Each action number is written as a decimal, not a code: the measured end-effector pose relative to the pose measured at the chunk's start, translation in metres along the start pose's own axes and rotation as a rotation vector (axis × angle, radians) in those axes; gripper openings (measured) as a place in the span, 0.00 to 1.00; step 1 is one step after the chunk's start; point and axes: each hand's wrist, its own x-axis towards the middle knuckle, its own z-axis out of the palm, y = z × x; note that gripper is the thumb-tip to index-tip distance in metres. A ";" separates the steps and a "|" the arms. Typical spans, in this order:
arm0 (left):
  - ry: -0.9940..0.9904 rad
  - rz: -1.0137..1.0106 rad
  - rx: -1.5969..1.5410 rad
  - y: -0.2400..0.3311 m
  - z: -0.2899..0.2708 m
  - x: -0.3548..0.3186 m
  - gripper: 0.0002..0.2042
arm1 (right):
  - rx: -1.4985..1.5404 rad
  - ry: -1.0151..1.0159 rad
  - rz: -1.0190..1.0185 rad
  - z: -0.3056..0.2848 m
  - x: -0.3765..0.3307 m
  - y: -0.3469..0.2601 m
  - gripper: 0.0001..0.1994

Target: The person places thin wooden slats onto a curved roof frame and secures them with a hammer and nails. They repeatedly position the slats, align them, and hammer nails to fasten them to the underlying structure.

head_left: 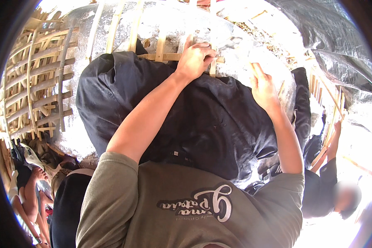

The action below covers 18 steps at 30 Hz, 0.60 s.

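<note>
My left hand [195, 60] is closed on a bamboo lattice, where an upright slat [213, 69] crosses a horizontal bamboo strip [169, 57]. Several pale slats run away from this strip toward the far side, spaced apart. To the right, my right hand [263, 87] is raised above my lap with its fingers bent together, pointing at the lattice. Glare washes out its fingertips, so what they hold, if anything, cannot be made out. Dark cloth [186, 111] covers my bent legs, right up against the lattice's near edge.
A stack of woven bamboo panels [37, 82] stands at the left. At the right, a person in dark clothing [324, 186] reaches up to another bamboo frame [335, 120]. Dark plastic sheeting [339, 41] hangs at the far right. Another person's arm [31, 192] shows at lower left.
</note>
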 end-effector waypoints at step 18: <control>-0.025 -0.014 0.006 -0.002 -0.001 0.000 0.03 | -0.001 -0.180 0.079 0.003 0.004 0.012 0.13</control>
